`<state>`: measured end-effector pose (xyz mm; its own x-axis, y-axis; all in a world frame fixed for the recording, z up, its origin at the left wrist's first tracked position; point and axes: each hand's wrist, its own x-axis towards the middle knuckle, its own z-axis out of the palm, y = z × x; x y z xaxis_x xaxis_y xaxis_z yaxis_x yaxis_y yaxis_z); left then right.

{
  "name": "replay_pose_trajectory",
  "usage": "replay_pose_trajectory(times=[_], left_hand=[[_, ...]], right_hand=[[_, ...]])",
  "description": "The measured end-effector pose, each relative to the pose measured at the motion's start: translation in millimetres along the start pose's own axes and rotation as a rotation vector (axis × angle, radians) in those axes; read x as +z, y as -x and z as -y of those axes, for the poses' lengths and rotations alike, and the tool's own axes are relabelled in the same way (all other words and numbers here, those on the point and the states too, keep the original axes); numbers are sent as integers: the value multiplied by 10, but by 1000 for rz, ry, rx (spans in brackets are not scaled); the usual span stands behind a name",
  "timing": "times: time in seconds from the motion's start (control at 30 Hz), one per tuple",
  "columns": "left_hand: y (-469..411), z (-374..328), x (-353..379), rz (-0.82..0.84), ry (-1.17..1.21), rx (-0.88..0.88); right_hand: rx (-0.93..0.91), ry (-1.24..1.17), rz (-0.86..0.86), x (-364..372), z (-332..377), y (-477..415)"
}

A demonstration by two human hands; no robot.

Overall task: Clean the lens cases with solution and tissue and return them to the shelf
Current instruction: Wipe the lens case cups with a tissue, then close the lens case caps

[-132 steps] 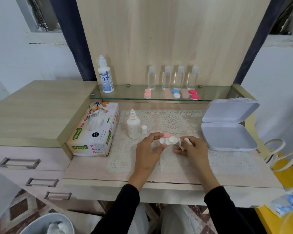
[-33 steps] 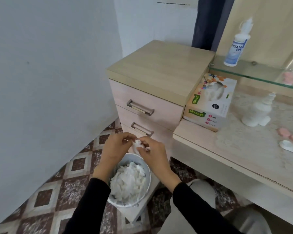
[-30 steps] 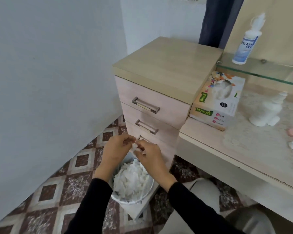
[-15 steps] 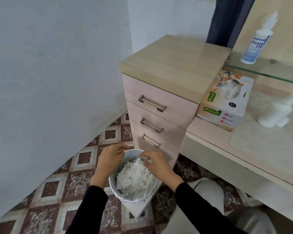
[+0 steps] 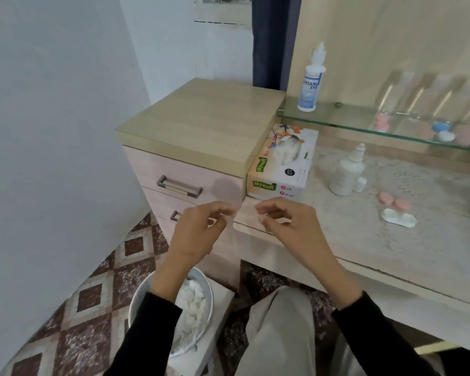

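Left hand (image 5: 198, 229) & right hand (image 5: 285, 226) are hovering by tabletop (image 5: 364, 240) edge, fingers loosely curled, gripping nothing. Lens case (image 5: 398, 217) is lying open on tabletop beside pink caps (image 5: 394, 201). Prob. worth twisting each cap on snugly before reaching for glass shelf (image 5: 350, 123).

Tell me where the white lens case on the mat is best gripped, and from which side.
Probably pinch the white lens case across its short width, between the two cups, from above. It lies flat, cups up; the pink caps sit just behind.
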<state>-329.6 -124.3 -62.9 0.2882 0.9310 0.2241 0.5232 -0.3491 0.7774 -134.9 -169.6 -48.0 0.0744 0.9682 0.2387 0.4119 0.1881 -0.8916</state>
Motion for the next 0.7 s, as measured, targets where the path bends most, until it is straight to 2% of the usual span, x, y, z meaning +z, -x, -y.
replay_pose_trajectory(times=[0.2,0.37,0.57,0.7], left_hand=[[-318,-690,576,100,145,114],[-456,-1088,1130,202,199,137],[-627,-1225,1751,33,244,-29],[-799,-1257,1981,-24,260,-67]], right_hand=[[37,111,-224,-953,-265,164],[71,207,-379,-1585,-522,346],[148,305,-472,-2019,-879,498],[211,332,-445,-2104,-1077,489]])
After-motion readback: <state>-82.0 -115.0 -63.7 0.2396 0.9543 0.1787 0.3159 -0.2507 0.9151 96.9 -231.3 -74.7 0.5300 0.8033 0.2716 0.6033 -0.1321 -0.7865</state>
